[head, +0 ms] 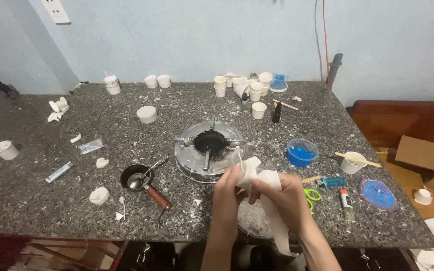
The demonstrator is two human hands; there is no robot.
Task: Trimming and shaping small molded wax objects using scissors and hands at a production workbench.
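Both hands meet at the near edge of the table (36,200), just in front of the burner (208,150). The left hand (227,188) pinches the top of a torn paper cup (257,175); the right hand (285,195) grips its peeled strip, whose long axis trails down toward the person.
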